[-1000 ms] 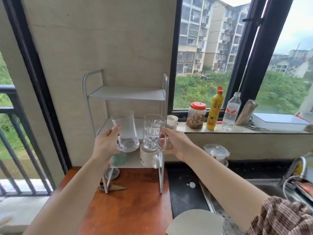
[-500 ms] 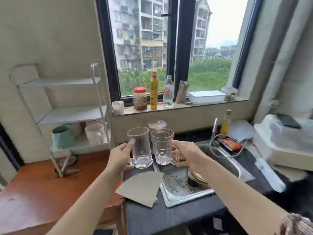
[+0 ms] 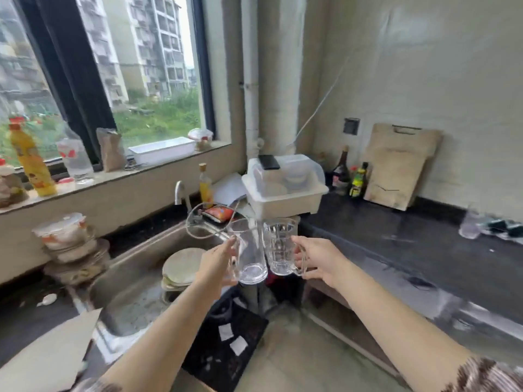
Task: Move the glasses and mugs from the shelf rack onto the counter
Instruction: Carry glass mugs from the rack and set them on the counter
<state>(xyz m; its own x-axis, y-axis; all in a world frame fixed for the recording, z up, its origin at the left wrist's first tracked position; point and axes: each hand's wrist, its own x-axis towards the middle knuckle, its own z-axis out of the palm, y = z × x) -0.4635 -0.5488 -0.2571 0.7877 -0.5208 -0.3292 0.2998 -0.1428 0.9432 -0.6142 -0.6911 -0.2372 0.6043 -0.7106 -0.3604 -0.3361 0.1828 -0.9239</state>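
My left hand (image 3: 216,263) grips a plain clear glass (image 3: 249,254), held upright in the air. My right hand (image 3: 321,257) holds a faceted clear glass mug (image 3: 280,248) by its handle, right beside the plain glass. Both are carried over the corner between the sink (image 3: 135,281) and the dark counter (image 3: 410,250) on the right. One small clear glass (image 3: 470,226) stands on that counter at the far right. The shelf rack is out of view.
A white covered dish box (image 3: 284,188) sits at the counter corner, with bottles (image 3: 349,176) and a wooden cutting board (image 3: 399,165) behind. Plates (image 3: 181,264) lie in the sink, stacked containers (image 3: 68,244) to its left. A faucet (image 3: 182,196) rises behind the sink.
The view has swung right, away from the shelf rack. Both hands have carried the glass and the mug from the rack, past the sink, toward the right-hand counter.
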